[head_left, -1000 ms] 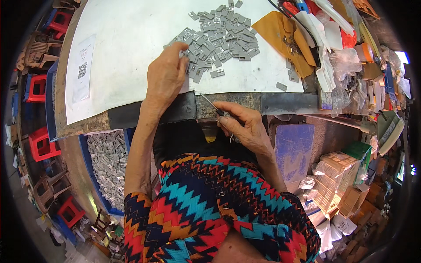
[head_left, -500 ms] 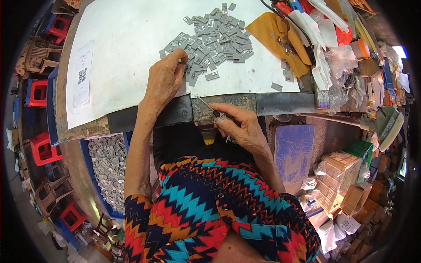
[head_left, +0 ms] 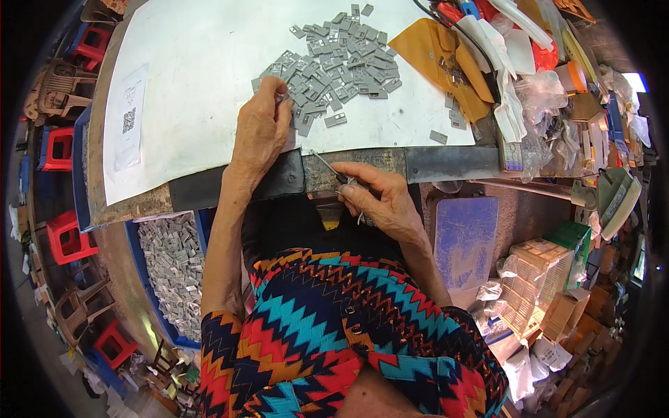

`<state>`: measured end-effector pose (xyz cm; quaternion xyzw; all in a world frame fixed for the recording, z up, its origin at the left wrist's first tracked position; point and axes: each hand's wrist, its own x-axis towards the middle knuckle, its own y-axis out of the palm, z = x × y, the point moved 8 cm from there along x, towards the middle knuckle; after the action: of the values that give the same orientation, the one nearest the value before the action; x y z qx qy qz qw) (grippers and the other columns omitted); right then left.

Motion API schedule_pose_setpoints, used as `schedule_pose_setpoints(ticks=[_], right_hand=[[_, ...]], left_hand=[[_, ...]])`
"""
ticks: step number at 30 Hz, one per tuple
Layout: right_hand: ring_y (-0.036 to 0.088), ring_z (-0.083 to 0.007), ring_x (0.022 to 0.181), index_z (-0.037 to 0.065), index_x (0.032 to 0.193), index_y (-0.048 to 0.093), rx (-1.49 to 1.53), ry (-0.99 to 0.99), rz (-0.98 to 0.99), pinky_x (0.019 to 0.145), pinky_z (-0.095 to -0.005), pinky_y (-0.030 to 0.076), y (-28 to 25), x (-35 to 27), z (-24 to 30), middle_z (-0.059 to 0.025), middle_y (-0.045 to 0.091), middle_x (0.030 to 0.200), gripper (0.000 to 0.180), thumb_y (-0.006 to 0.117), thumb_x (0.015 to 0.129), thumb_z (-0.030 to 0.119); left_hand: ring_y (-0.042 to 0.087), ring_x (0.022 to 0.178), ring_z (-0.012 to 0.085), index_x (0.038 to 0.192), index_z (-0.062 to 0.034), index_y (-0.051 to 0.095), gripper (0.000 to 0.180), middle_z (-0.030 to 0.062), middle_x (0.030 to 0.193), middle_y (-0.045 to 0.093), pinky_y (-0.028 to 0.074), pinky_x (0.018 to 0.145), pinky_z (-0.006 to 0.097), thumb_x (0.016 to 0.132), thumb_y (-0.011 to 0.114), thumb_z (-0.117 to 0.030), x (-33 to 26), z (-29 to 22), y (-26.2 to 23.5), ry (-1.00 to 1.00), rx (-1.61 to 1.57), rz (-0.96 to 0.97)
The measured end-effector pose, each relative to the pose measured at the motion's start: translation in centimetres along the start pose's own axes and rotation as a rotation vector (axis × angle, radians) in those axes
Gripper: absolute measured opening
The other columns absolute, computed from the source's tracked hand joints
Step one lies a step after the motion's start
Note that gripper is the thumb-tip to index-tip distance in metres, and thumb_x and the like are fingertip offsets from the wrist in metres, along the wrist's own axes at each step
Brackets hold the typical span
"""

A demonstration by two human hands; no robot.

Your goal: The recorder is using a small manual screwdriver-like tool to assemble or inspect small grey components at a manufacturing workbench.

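Note:
A heap of small grey rectangular parts point(head_left: 348, 66), each with cut-out openings, lies on a white sheet point(head_left: 202, 76). At the heap's near left edge is my left hand point(head_left: 261, 132), thumb and fingers drawn together among the parts. What its fingertips hold is hidden behind them. Just off the table's front edge, my right hand point(head_left: 382, 195) grips a thin tool point(head_left: 326, 165) with a slim metal shaft and a dark end near the fingers. The shaft points up and left, toward the sheet; most of the handle is covered by the fingers.
A blue bin point(head_left: 171, 279) full of grey parts stands below the table at left. To the heap's right lie a brown envelope point(head_left: 439, 63) and a few loose parts. Plastic bags point(head_left: 543, 101) clutter the table's right end. A blue stool point(head_left: 465, 240) stands below.
My left hand has shifted slightly along the heap's edge, its fingertips a little further left. My right hand still grips the tool in nearly the same spot.

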<state>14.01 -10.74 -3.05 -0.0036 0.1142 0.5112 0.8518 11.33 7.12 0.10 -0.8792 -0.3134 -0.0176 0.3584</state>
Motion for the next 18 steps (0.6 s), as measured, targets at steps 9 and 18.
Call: schedule_pose_setpoints(ticks=[9, 18], right_hand=[[0.050, -0.0053, 0.063, -0.001, 0.117, 0.053, 0.031, -0.058, -0.051, 0.057, -0.0197, 0.043, -0.6, -0.3, 1.4, -0.0039, 0.059, 0.081, 0.032, 0.054, 0.085, 0.007], [0.054, -0.0071, 0.069, -0.001, 0.117, 0.053, 0.014, -0.078, -0.043, 0.060, -0.0204, 0.045, -0.5, -0.3, 2.5, -0.0061, 0.059, 0.089, 0.032, 0.054, 0.086, 0.005]], left_hand=[[0.044, 0.064, 0.0059, 0.099, 0.0008, 0.055, 0.018, 0.0013, 0.077, 0.055, 0.036, 0.056, 0.020, 0.086, 0.057, -0.012, -2.7, 1.9, 0.2, -0.373, -0.870, 0.030], [0.037, 0.054, 0.0052, 0.097, -0.0028, 0.045, 0.012, 0.0084, 0.078, 0.058, 0.031, 0.049, 0.016, 0.092, 0.046, -0.013, -5.2, -1.6, 2.4, -0.396, -1.193, 0.197]])
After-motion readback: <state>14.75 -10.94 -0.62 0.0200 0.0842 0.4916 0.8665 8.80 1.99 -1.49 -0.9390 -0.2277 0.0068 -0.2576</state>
